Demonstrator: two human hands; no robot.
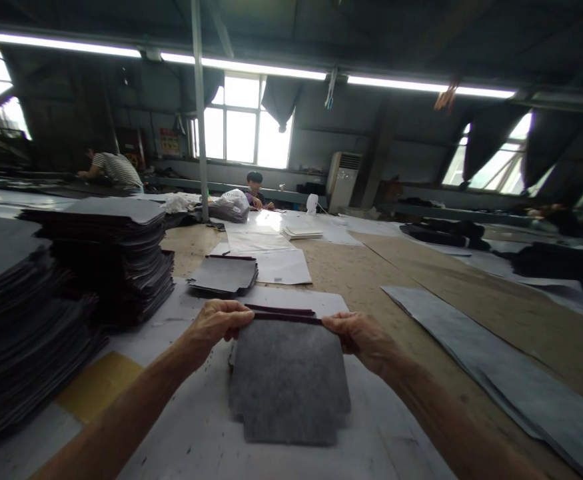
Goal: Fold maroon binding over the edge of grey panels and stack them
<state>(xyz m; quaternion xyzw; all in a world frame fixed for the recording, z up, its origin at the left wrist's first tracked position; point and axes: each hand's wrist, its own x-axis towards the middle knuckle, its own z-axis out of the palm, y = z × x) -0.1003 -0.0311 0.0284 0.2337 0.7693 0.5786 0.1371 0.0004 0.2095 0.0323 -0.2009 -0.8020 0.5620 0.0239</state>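
Note:
Between my two hands is a grey cut fabric panel (291,380) with notched lower corners and a dark maroon strip along its top edge. My left hand (222,321) pinches the top left corner, and my right hand (354,335) pinches the top right corner. Just beyond the held edge lies another dark maroon strip (280,310). What is under the panel is mostly hidden. Farther off, a small stack of similar grey panels (222,273) rests on the white sheet (181,413).
Tall stacks of dark grey pieces (104,253) stand at the left, near a yellow sheet (100,385). Long grey strips (501,380) lie at the right. A metal pole (200,113), a plastic bag (230,205) and a co-worker (256,190) are across the table.

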